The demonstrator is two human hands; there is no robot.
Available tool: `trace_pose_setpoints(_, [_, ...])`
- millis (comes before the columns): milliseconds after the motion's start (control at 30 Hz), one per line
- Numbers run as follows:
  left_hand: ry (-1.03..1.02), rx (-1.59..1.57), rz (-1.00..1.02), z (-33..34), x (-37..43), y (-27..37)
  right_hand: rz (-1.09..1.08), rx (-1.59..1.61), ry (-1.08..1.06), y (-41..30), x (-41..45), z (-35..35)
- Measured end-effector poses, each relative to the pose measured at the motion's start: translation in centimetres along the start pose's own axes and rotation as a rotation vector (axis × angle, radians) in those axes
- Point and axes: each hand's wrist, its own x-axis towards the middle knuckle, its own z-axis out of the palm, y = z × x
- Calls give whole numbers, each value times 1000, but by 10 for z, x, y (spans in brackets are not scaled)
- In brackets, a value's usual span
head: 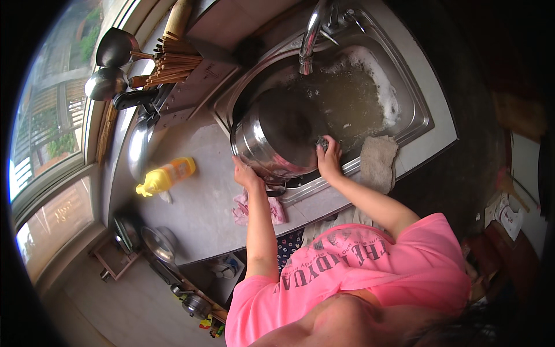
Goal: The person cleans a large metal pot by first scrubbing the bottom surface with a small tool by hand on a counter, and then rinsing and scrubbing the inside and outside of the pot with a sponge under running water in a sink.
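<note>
A large stainless steel pot (253,141) lies tilted on its side over the near left part of the sink (418,108), its dark base (290,126) facing up and to the right. My left hand (248,174) grips the pot at its rim. In my right hand (330,160) is a metal scouring pad (322,142), held at the edge of the pot's base. Cloudy water (353,97) with white suds stands in the sink. Above it hangs the spout of a chrome faucet (306,63). The pot's inside is hidden from me.
A beige cloth (378,162) drapes over the sink's front edge. Left of the pot, a pink cloth (277,211) and a yellow detergent bottle (167,177) lie on the counter (212,173). Chopsticks (175,65), ladles (108,82) and a black-handled knife (135,99) stand by the window.
</note>
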Motion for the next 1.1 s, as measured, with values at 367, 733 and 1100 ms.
trace_pose_setpoints(367, [-269, -130, -233, 13, -7, 30, 887, 272, -375, 65, 203, -24])
trace_pose_setpoints(733, [-291, -148, -221, 80, -50, 45, -1122, -379, -231, -103, 20, -39])
trace_pose_setpoints(1100, [-261, -625, -611, 49, -43, -4, -16, 17, -343, 51, 116, -95])
